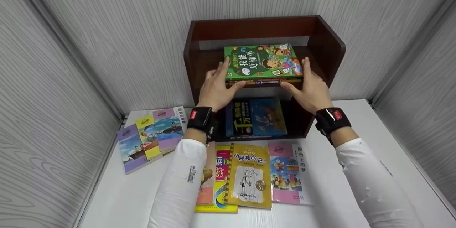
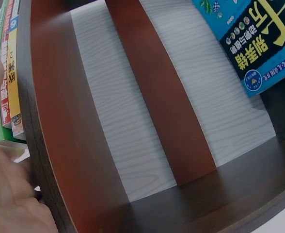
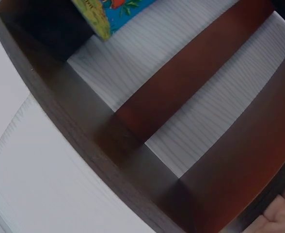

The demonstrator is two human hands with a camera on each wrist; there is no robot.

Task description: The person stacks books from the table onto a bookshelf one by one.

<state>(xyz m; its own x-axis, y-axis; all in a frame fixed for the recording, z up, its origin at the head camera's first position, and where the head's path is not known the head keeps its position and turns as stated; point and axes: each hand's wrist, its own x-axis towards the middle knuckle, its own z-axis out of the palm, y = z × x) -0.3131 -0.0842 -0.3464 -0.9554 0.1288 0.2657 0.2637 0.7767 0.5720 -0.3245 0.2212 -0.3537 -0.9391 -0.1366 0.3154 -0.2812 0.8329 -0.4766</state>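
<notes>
A green picture book (image 1: 263, 60) lies flat on top of a small stack of books on the upper shelf of a dark brown bookshelf (image 1: 256, 28). Against the stack's left end rests my left hand (image 1: 218, 89), its fingers extended along the side and its thumb at the front edge. On the opposite end, my right hand (image 1: 313, 91) touches the stack the same way. In the left wrist view, red and yellow spines (image 2: 11, 73) show under the green cover. The right wrist view catches only part of the right hand (image 3: 278, 216).
Blue books (image 1: 265, 117) lie on the lower shelf. In front of the bookshelf are a yellow-brown book (image 1: 249, 176), a pink one (image 1: 285, 174) and others partly covered. Three overlapping books (image 1: 151, 135) lie at the left. Patterned panels (image 1: 53, 78) enclose the white tabletop (image 1: 117, 199).
</notes>
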